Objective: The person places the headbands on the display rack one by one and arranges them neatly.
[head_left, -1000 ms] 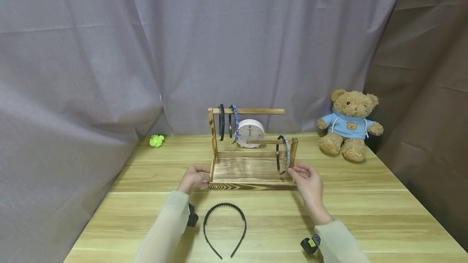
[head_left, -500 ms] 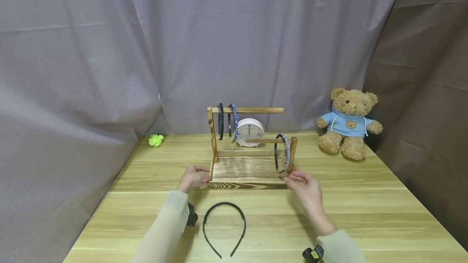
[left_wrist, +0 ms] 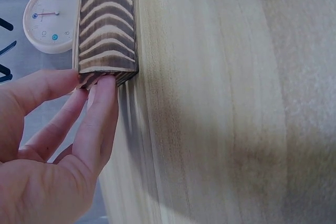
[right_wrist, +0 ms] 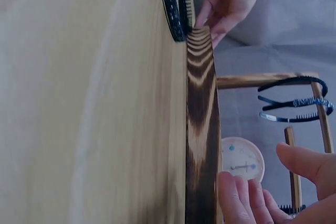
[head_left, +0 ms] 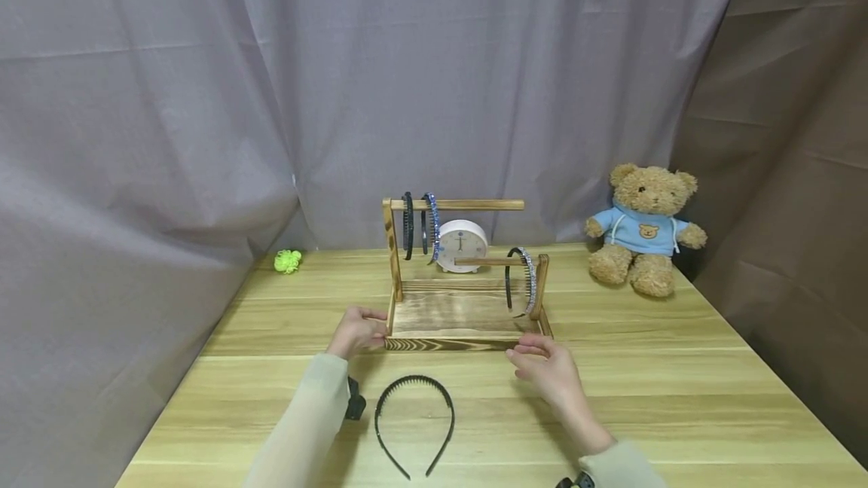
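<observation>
A wooden headband rack (head_left: 444, 345) stands on the table with an upper and a lower rod. My left hand (head_left: 355, 331) pinches the left end of its front rail (left_wrist: 107, 30) between thumb and fingers. At the front rail's right part is my right hand (head_left: 545, 375), fingers loosely bent and thumb apart from them in the right wrist view. A black headband (head_left: 408, 228) and a blue glittery headband (head_left: 435, 228) hang on the upper rod, a silver glittery headband (head_left: 531, 285) on the lower one. Another dark toothed headband (head_left: 417, 379) lies in front of the rack.
A round white clock (head_left: 463, 238) stands behind the rack, partly covered by the lower rod. At the back right sits a teddy bear (head_left: 647, 232) in a blue hoodie. A small bright green object (head_left: 288, 261) lies at the back left, near the grey curtain (head_left: 407, 81).
My right hand has moved left and toward me, from beside the silver headband to the front rail. My left hand keeps its hold on the rack corner.
</observation>
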Available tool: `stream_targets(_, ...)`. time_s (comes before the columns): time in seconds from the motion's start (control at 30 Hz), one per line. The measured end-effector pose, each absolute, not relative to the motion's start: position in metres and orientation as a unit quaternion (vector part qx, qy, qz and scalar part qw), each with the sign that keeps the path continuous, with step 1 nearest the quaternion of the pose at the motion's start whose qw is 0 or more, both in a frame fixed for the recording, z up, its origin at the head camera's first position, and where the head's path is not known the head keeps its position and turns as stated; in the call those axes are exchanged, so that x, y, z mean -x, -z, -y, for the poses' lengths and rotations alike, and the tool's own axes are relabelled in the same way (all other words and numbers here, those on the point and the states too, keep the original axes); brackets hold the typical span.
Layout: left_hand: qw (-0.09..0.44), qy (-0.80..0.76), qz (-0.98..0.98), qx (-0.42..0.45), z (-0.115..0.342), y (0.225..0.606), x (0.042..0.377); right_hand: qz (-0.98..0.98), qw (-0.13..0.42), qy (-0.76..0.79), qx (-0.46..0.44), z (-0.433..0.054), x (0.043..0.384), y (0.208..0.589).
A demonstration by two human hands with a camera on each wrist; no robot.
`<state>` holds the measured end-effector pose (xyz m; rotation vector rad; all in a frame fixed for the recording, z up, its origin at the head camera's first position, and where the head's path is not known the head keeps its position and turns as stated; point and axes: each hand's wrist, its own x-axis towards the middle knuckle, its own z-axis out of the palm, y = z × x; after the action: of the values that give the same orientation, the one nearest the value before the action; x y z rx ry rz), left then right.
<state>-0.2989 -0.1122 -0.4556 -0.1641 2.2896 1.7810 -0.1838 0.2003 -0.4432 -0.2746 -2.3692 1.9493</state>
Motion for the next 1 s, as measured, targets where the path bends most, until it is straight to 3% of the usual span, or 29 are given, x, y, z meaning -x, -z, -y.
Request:
stream_targets(0.63, 0.116, -0.608, -0.783, 0.058, 0.111, 0.456, 0.300, 0.747, -0.119, -0.653, -0.030, -0.167, 0.175, 0.461)
stream_targets(1.0, 0.112, -0.607, -0.785, 0.055, 0.111, 0.456, 0.299, 0.760, -0.157, -0.629, -0.043, -0.144, 0.171, 0.461)
